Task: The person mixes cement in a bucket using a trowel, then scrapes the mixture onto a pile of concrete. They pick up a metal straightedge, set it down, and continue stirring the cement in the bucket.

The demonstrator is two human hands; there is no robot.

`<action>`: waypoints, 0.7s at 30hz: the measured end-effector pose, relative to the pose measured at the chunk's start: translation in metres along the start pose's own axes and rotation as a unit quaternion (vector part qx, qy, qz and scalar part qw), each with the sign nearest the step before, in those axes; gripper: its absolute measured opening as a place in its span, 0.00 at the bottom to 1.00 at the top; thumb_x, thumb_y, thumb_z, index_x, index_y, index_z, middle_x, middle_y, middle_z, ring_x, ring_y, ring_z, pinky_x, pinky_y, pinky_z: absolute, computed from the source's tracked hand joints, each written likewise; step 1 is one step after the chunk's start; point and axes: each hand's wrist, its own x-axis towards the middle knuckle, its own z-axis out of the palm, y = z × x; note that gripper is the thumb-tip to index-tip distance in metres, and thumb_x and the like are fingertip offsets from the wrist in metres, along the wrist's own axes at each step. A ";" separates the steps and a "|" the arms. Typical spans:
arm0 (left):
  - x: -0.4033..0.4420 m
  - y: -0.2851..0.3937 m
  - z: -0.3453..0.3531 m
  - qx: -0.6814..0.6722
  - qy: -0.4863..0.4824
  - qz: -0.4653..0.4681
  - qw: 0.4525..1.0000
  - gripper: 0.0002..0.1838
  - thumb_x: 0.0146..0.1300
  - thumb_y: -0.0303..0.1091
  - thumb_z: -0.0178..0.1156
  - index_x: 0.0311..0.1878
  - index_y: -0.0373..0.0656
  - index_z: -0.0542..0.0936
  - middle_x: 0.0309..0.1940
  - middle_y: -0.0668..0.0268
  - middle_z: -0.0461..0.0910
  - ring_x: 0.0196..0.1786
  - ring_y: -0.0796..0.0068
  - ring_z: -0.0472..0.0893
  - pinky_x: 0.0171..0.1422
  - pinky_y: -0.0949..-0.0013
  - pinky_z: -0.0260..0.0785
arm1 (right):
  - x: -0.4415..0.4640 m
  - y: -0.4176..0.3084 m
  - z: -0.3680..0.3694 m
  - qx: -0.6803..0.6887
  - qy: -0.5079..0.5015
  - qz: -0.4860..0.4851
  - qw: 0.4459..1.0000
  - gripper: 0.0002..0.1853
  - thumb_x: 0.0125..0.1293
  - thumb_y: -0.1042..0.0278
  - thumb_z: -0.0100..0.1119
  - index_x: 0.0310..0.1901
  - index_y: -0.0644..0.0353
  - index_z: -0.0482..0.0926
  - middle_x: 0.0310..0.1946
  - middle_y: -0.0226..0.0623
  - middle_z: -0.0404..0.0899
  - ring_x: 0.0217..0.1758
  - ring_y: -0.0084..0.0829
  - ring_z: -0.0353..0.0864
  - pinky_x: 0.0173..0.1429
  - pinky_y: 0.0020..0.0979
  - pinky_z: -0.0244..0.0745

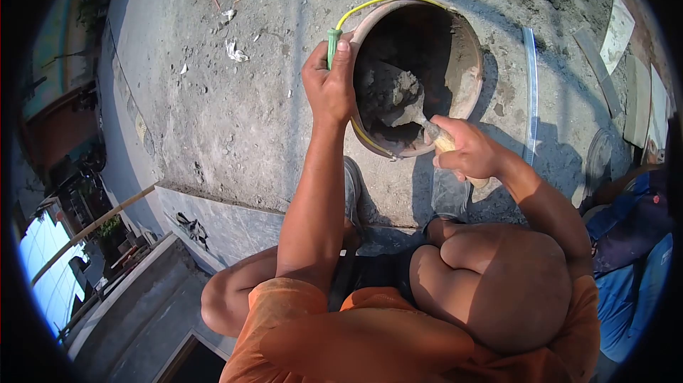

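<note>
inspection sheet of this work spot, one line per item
surface: rough grey concrete ground, dusty, strewn with grit
job's things: round bucket with yellow wire handle and green grip, grey mortar-like mix inside; wood-handled trowel, blade in the bucket
clutter: crumpled white scrap left of the bucket, long pale strip right of it
grippers: bare left hand on the green grip, bare right hand around the trowel handle
cables: nothing seen
surroundings: another person's blue trousers at right

Our bucket (pixel 469 87) and mortar-smeared trowel (pixel 409 109)
Right of our left hand (pixel 331 84), the round bucket gapes; beyond our right hand (pixel 468 150), the trowel's blade holds lumpy grey mix (pixel 405 84) inside.
</note>
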 end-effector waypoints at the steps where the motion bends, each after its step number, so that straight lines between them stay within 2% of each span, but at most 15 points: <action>1: 0.005 -0.011 -0.009 -0.011 0.005 -0.024 1.000 0.21 0.76 0.45 0.62 0.53 0.32 0.85 0.38 0.69 0.82 0.40 0.80 0.77 0.49 0.73 0.70 | -0.004 -0.001 -0.005 0.007 -0.021 0.010 1.000 0.23 0.61 0.71 0.65 0.57 0.67 0.73 0.28 0.36 0.79 0.20 0.24 0.78 0.24 0.29 0.73; 3: 0.012 -0.020 -0.022 -0.045 0.003 -0.043 0.998 0.21 0.77 0.46 0.61 0.53 0.33 0.84 0.38 0.68 0.83 0.40 0.79 0.78 0.48 0.74 0.70 | -0.013 -0.014 -0.013 0.006 -0.040 0.019 0.999 0.23 0.60 0.71 0.65 0.56 0.67 0.75 0.28 0.35 0.79 0.19 0.24 0.78 0.23 0.28 0.72; 5: 0.017 -0.026 -0.031 -0.053 0.019 -0.031 0.998 0.21 0.77 0.45 0.60 0.53 0.33 0.84 0.39 0.67 0.83 0.40 0.79 0.79 0.48 0.73 0.71 | -0.029 -0.034 -0.021 -0.038 -0.031 0.052 0.997 0.26 0.58 0.69 0.68 0.58 0.68 0.76 0.33 0.37 0.81 0.27 0.27 0.82 0.31 0.30 0.78; 7: 0.017 -0.030 -0.036 -0.081 0.016 -0.062 0.995 0.21 0.77 0.45 0.60 0.53 0.33 0.84 0.40 0.66 0.83 0.41 0.78 0.79 0.49 0.73 0.71 | -0.041 -0.033 -0.038 -0.148 0.034 -0.034 0.988 0.30 0.57 0.68 0.69 0.61 0.70 0.75 0.40 0.40 0.82 0.39 0.28 0.85 0.43 0.31 0.79; 8: 0.017 -0.033 -0.036 -0.093 0.018 -0.064 0.993 0.21 0.77 0.44 0.60 0.54 0.33 0.84 0.41 0.65 0.84 0.42 0.77 0.79 0.51 0.72 0.71 | -0.051 -0.047 -0.046 -0.127 0.059 -0.037 0.989 0.32 0.57 0.68 0.69 0.63 0.71 0.74 0.45 0.42 0.82 0.44 0.29 0.84 0.49 0.32 0.78; 11: 0.011 -0.027 -0.030 -0.090 0.019 -0.053 0.994 0.20 0.77 0.44 0.60 0.53 0.32 0.85 0.41 0.66 0.84 0.43 0.77 0.79 0.53 0.71 0.71 | -0.060 -0.069 -0.067 -0.208 0.183 -0.150 0.949 0.33 0.58 0.67 0.69 0.64 0.72 0.74 0.44 0.45 0.85 0.46 0.29 0.85 0.51 0.34 0.78; 13: 0.008 -0.017 -0.027 -0.063 0.023 -0.044 0.997 0.20 0.76 0.44 0.60 0.51 0.32 0.86 0.40 0.67 0.84 0.44 0.79 0.78 0.54 0.71 0.70 | -0.048 -0.115 -0.084 -0.293 0.319 -0.190 0.881 0.30 0.61 0.67 0.68 0.64 0.71 0.75 0.36 0.47 0.86 0.42 0.37 0.88 0.49 0.39 0.79; 15: 0.005 -0.007 -0.019 0.005 0.024 -0.015 1.000 0.20 0.77 0.43 0.60 0.52 0.32 0.86 0.38 0.67 0.84 0.43 0.79 0.77 0.52 0.71 0.70 | 0.000 -0.118 -0.122 -0.384 0.470 -0.316 0.730 0.25 0.63 0.67 0.66 0.61 0.67 0.75 0.30 0.51 0.85 0.39 0.49 0.89 0.46 0.45 0.80; 17: 0.005 -0.003 -0.014 -0.010 0.020 -0.007 1.000 0.20 0.77 0.43 0.60 0.52 0.32 0.86 0.37 0.66 0.84 0.43 0.78 0.78 0.52 0.71 0.70 | 0.049 -0.122 -0.173 -0.457 0.551 -0.248 0.653 0.21 0.65 0.69 0.62 0.59 0.66 0.73 0.36 0.59 0.86 0.44 0.60 0.87 0.50 0.53 0.79; 19: 0.000 0.001 -0.009 0.014 0.005 -0.003 1.000 0.20 0.77 0.43 0.60 0.52 0.32 0.86 0.37 0.66 0.84 0.42 0.78 0.78 0.52 0.70 0.70 | 0.083 -0.134 -0.226 -0.551 0.534 -0.072 0.637 0.19 0.66 0.70 0.58 0.57 0.64 0.71 0.38 0.61 0.86 0.47 0.63 0.85 0.53 0.59 0.78; 21: -0.002 -0.003 -0.007 0.030 -0.005 -0.011 0.999 0.19 0.77 0.43 0.60 0.52 0.33 0.86 0.36 0.66 0.85 0.41 0.77 0.79 0.52 0.69 0.71 | 0.106 -0.124 -0.267 -0.540 0.546 -0.045 0.639 0.19 0.67 0.68 0.56 0.58 0.63 0.70 0.40 0.63 0.85 0.48 0.66 0.84 0.54 0.60 0.76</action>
